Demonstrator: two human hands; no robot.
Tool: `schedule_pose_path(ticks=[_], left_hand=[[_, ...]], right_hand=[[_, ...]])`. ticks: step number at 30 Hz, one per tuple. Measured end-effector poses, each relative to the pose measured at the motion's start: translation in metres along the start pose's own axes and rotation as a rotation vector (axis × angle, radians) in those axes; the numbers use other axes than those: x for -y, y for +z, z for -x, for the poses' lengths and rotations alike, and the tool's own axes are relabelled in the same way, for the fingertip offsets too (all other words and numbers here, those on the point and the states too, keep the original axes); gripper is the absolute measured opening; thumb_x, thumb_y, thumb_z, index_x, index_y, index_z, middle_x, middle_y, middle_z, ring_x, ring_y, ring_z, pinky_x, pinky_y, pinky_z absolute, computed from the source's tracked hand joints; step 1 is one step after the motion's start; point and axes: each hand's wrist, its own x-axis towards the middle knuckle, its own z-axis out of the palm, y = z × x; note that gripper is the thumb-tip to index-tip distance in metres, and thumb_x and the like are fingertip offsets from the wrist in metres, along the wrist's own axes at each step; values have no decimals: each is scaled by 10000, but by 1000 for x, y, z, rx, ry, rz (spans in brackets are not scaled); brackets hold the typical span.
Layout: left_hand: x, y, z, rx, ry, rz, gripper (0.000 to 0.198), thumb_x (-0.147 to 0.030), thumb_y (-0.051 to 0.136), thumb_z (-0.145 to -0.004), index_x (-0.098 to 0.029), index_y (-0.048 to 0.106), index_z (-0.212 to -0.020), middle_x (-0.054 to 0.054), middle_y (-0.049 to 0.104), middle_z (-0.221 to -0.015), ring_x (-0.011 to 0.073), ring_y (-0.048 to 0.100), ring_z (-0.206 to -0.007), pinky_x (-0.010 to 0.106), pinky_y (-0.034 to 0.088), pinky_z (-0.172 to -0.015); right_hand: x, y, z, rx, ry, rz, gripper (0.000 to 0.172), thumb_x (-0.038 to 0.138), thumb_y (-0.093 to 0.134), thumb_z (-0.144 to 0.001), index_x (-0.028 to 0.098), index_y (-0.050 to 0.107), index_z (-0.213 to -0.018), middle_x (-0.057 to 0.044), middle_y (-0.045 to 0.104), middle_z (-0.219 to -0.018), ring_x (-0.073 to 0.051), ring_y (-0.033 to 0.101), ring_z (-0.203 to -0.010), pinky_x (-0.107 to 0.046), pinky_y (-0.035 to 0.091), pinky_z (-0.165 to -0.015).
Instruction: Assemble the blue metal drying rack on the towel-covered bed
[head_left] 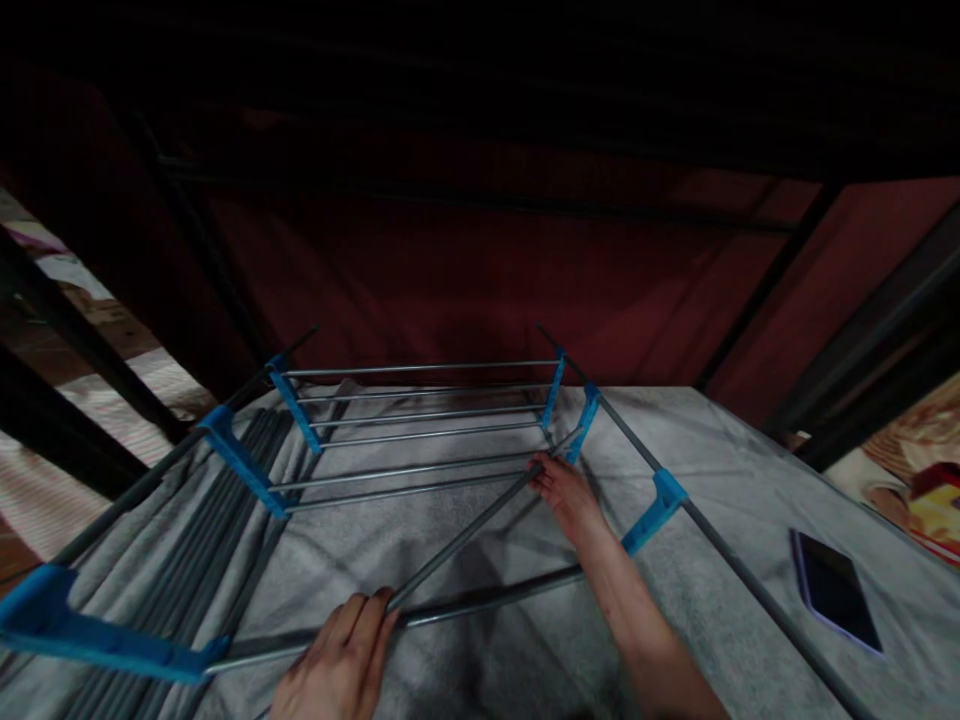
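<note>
A loose grey metal tube (pixel 465 540) slants across the front of a partly assembled rack of grey rods and blue plastic brackets. My left hand (pixel 337 655) is closed around its near end, low in the view. Farther up the tube, my right hand (pixel 566 495) grips it near the far end, close to a blue bracket (pixel 585 420) on the rack's right side. Below the tube, a fixed rod (pixel 495 597) runs between the front left bracket (pixel 112 630) and the front right bracket (pixel 656 508). Several crossbars (pixel 420 434) span the rack's back part.
Several spare grey tubes (pixel 202 540) lie on the grey blanket (pixel 735 440) at the left. A phone (pixel 836 590) rests on the blanket at the right. Dark frame posts (pixel 772 280) and a red panel (pixel 487 280) stand behind. Another person's hand (pixel 889 505) shows at the right edge.
</note>
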Motion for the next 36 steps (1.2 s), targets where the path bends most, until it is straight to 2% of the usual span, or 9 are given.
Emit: schedule_pose_path(ticks=[4,10,16,20,24,28,30,32,36], left_hand=[[-10,-10,-26,-109,20,-74,374,-329,320,-970,-220,652,-1105,52,700,-972,160,687,-763,245,534,-624],[-10,-16,-52,-138,56,-155,323,-280,342,-980,-187,621,-1114,45,673,-921,160,672,-742,262,489,-603],[0,-28,-72,-228,145,-235,287,-214,394,-946,-167,603,-1138,60,666,-938,191,660,-760,301,493,-681],[3,-41,-88,-244,183,-279,309,-131,421,-898,-164,605,-1144,72,664,-956,216,643,-777,337,486,-745],[-4,-57,-109,-266,226,-312,329,-110,436,-877,-167,601,-1156,76,658,-965,233,621,-777,364,464,-753],[-12,-74,-135,-273,300,-332,304,-105,441,-871,-159,612,-1116,81,654,-920,251,614,-797,375,435,-732],[-14,-81,-149,-271,332,-336,303,-99,430,-873,-168,615,-1103,84,653,-917,255,614,-817,379,427,-737],[-14,-84,-164,-264,367,-345,311,-93,415,-879,-181,614,-1102,88,653,-937,253,613,-837,384,424,-762],[-14,-84,-190,-223,428,-355,338,-84,389,-887,-185,599,-1131,94,654,-985,242,612,-870,382,428,-803]], right_hand=[[19,9,-9,52,-41,-8,241,326,807,-634,193,683,-793,-26,723,-779,-138,643,-669,-263,526,-632],[34,21,-19,65,-71,-21,166,286,768,-682,190,664,-769,-25,717,-792,-127,640,-678,-252,531,-644],[37,27,-24,99,-83,-33,169,318,762,-706,208,660,-785,-13,710,-797,-129,641,-698,-255,539,-675],[41,28,-25,110,-87,-34,186,343,760,-704,217,654,-792,-11,707,-792,-137,645,-703,-268,541,-692],[45,32,-20,96,-61,-4,152,348,707,-740,220,656,-805,-16,694,-741,-156,657,-729,-293,539,-727],[52,38,-1,126,-13,165,168,334,681,-728,213,660,-843,-57,733,-858,-174,663,-760,-314,526,-711],[60,40,10,149,-73,320,241,352,681,-716,215,674,-914,-59,735,-898,-173,656,-765,-311,512,-707],[73,41,17,135,-211,482,287,391,664,-718,219,685,-946,-51,730,-899,-172,644,-773,-307,499,-711],[124,36,6,-5,-529,771,274,411,579,-748,197,697,-873,-52,719,-894,-195,637,-850,-326,487,-780]])
